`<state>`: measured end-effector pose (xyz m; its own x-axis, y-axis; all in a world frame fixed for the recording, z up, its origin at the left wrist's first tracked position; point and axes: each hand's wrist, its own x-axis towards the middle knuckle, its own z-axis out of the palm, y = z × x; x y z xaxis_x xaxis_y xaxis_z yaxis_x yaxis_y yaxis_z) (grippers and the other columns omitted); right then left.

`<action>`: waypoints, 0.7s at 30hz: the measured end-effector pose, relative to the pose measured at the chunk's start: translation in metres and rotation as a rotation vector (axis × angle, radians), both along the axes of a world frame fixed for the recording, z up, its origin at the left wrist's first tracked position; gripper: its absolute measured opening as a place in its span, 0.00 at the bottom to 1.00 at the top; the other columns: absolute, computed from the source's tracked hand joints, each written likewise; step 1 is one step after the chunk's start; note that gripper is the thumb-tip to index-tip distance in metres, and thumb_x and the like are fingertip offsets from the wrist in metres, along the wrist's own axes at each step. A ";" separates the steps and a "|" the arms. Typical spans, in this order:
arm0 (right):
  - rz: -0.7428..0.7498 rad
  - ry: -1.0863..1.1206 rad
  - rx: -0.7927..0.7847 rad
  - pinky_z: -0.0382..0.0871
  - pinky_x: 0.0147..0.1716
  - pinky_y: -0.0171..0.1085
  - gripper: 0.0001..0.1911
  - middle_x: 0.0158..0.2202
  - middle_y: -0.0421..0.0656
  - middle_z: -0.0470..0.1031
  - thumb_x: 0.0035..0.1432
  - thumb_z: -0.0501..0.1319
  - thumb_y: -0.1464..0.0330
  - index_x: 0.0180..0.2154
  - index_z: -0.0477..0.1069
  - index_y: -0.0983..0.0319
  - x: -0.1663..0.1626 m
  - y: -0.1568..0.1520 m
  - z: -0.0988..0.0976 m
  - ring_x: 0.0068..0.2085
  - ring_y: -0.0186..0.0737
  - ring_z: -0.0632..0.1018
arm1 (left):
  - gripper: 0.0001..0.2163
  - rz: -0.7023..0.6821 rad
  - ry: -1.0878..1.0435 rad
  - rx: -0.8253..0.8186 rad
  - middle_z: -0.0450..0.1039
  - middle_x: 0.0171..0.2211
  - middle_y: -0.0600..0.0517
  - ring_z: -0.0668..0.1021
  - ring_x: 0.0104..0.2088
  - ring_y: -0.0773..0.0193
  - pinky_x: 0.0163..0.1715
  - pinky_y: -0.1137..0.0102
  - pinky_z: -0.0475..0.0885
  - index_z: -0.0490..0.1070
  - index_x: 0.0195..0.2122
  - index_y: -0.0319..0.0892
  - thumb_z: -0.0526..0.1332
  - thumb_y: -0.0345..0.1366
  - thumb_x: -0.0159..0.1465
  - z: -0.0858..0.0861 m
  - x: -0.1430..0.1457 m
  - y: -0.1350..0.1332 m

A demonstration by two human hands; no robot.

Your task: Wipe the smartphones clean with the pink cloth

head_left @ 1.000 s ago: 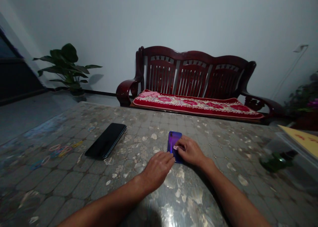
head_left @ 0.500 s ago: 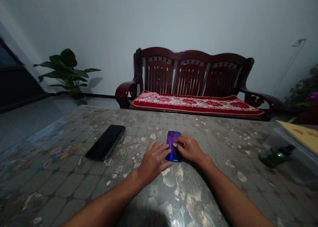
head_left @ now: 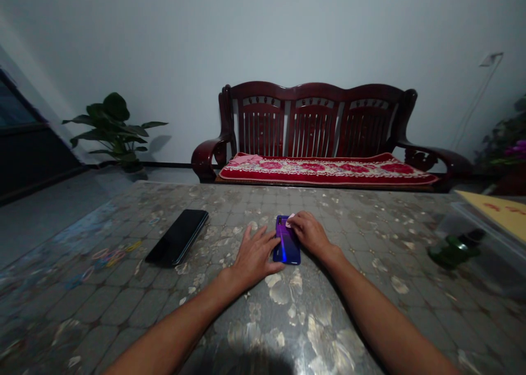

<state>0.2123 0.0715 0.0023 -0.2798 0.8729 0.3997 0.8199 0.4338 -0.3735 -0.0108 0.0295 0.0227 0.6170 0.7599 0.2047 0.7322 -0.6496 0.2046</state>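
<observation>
A purple-blue phone [head_left: 286,244] lies back up on the patterned table [head_left: 263,309]. My left hand [head_left: 253,256] rests flat beside its left edge, fingers spread, thumb touching the phone's lower corner. My right hand [head_left: 309,234] sits on the phone's right side, its fingers pinched on a small white piece [head_left: 289,221] at the phone's top right corner. I cannot make out what that white piece is.
A black phone [head_left: 177,244] lies to the left. Coloured rubber bands [head_left: 110,253] are scattered further left. A green bottle [head_left: 450,251] and a clear box with a yellow lid [head_left: 493,216] stand at the right. A wooden bench [head_left: 320,139] is behind the table.
My left hand opened from a loose curl to flat and spread beside the phone. My right hand slid from the phone's middle up to its top corner.
</observation>
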 end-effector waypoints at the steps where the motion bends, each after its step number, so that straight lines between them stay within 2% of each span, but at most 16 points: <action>1: 0.000 0.000 -0.002 0.66 0.47 0.37 0.11 0.39 0.45 0.76 0.66 0.57 0.73 0.42 0.79 0.60 0.000 0.001 0.000 0.45 0.41 0.73 | 0.25 -0.021 0.020 -0.003 0.71 0.60 0.42 0.66 0.64 0.39 0.64 0.35 0.46 0.74 0.55 0.45 0.71 0.47 0.58 0.004 0.000 0.003; 4: 0.006 0.003 -0.008 0.66 0.47 0.36 0.11 0.40 0.45 0.76 0.65 0.57 0.73 0.43 0.79 0.60 0.000 0.000 0.003 0.45 0.40 0.73 | 0.29 -0.090 0.072 -0.048 0.69 0.62 0.42 0.62 0.66 0.36 0.65 0.34 0.43 0.74 0.55 0.45 0.74 0.48 0.54 0.015 -0.001 0.015; 7: 0.032 -0.002 -0.019 0.66 0.45 0.36 0.12 0.38 0.45 0.75 0.63 0.58 0.74 0.42 0.79 0.61 -0.001 -0.005 0.007 0.43 0.40 0.73 | 0.33 -0.142 0.080 -0.122 0.67 0.64 0.44 0.60 0.68 0.37 0.65 0.34 0.42 0.70 0.59 0.48 0.74 0.48 0.53 0.020 -0.003 0.025; 12: 0.090 -0.047 -0.053 0.64 0.40 0.35 0.10 0.34 0.42 0.75 0.58 0.60 0.75 0.37 0.80 0.60 -0.004 -0.013 0.013 0.38 0.39 0.74 | 0.39 -0.158 0.063 -0.196 0.65 0.65 0.44 0.57 0.69 0.38 0.66 0.36 0.41 0.66 0.61 0.50 0.76 0.52 0.49 0.013 -0.005 0.036; 18: 0.002 -0.029 -0.027 0.65 0.45 0.36 0.11 0.38 0.45 0.76 0.62 0.58 0.73 0.43 0.78 0.61 -0.005 -0.003 0.007 0.44 0.41 0.74 | 0.39 -0.175 0.026 -0.152 0.66 0.64 0.42 0.58 0.69 0.38 0.66 0.37 0.43 0.68 0.59 0.49 0.73 0.59 0.48 0.001 -0.006 0.047; 21: -0.005 -0.024 -0.010 0.65 0.45 0.36 0.10 0.39 0.45 0.75 0.62 0.58 0.74 0.42 0.77 0.61 -0.003 -0.003 0.005 0.44 0.41 0.73 | 0.41 -0.167 0.021 -0.146 0.66 0.64 0.41 0.59 0.68 0.39 0.66 0.39 0.44 0.66 0.61 0.48 0.71 0.61 0.49 -0.001 -0.008 0.048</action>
<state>0.2089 0.0689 0.0070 -0.2852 0.8783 0.3836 0.8309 0.4261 -0.3579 -0.0185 0.0772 0.0219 0.7395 0.6676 0.0861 0.6221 -0.7266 0.2915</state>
